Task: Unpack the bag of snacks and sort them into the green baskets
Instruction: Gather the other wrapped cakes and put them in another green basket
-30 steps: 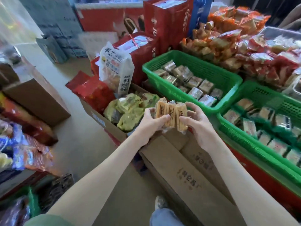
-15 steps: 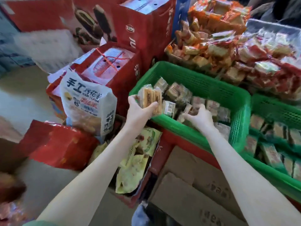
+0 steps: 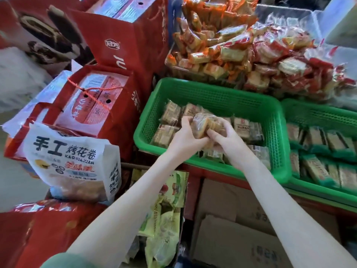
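Left hand (image 3: pixel 185 137) and right hand (image 3: pixel 225 137) each have their grip curled tight round a clear-wrapped bundle of tan biscuit packets (image 3: pixel 202 122). Directly under the grip sits a green plastic mesh basket (image 3: pixel 212 89) with similar packets inside.

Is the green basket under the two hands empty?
No: many wrapped snack packets lie on the floor of the green basket.

Smooth, faintly shiny plastic: rectangular green mesh basket (image 3: pixel 216 88). Crinkly glossy film: tan biscuit packs (image 3: pixel 241 125) inside. Matt card: flat brown box (image 3: pixel 228 242), near right. Glossy plastic: white printed snack bag (image 3: pixel 77 163), left.
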The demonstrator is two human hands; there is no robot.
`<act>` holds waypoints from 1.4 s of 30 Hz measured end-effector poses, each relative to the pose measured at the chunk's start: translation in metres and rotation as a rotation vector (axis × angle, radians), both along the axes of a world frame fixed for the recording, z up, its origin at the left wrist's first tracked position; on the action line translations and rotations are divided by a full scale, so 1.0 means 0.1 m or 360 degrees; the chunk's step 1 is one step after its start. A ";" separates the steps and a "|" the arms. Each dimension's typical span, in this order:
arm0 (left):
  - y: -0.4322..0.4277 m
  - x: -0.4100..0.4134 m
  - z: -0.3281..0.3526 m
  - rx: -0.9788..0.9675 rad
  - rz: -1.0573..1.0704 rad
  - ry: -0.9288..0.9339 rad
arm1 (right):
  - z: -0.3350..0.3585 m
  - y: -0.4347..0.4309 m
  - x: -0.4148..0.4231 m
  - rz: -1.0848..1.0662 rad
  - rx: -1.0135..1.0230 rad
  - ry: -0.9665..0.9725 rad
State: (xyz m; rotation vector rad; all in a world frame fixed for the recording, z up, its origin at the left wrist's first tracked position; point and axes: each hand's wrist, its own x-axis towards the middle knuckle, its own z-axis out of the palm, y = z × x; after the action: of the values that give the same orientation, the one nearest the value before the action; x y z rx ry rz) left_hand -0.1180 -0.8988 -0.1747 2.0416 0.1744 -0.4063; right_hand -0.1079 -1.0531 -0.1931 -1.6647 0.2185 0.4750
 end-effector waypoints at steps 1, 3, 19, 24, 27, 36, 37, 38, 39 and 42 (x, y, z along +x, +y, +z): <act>0.04 0.03 0.00 0.0014 -0.0031 0.0027 | -0.03 -0.03 0.00 -0.0059 0.0012 0.0025; 0.15 0.09 0.02 0.0104 -0.0034 0.0079 | -0.06 -0.13 0.00 -0.0117 -0.0168 0.0047; 0.53 0.12 -0.32 0.1237 -0.0270 0.0028 | -0.03 -0.06 -0.18 0.0419 -0.1100 0.0006; 0.34 -0.08 -0.27 0.1227 -0.0153 -0.0376 | -0.05 -0.05 -0.41 0.0206 -0.1151 -0.0493; 0.03 -0.35 -0.26 0.1152 -0.0160 -0.0627 | -0.07 -0.12 -0.60 0.0159 -0.1195 -0.0758; -1.37 -1.16 -0.34 0.0689 -0.0428 -0.0996 | -0.09 -1.11 -1.39 -0.0072 -0.1258 -0.0852; -1.63 -1.29 -0.32 0.0665 -0.0483 -0.1004 | -0.08 -1.36 -1.56 -0.0124 -0.1278 -0.0839; -1.81 -1.38 -0.32 0.0656 -0.0520 -0.1023 | -0.09 -1.55 -1.67 -0.0158 -0.1293 -0.0833; -2.07 -1.51 -0.30 0.0638 -0.0579 -0.1043 | -0.09 -1.80 -1.84 -0.0211 -0.1314 -0.0826; -2.94 -1.96 -0.26 0.0593 -0.0745 -0.1112 | -0.11 -2.66 -2.42 -0.0425 -0.1407 -0.0829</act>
State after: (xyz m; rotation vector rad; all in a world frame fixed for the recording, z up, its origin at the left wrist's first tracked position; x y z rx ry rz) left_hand -0.3143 -1.1926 -0.2006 2.4628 -0.7094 0.0901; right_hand -0.3503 -1.3194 -0.2040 -2.5017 0.2765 -0.3290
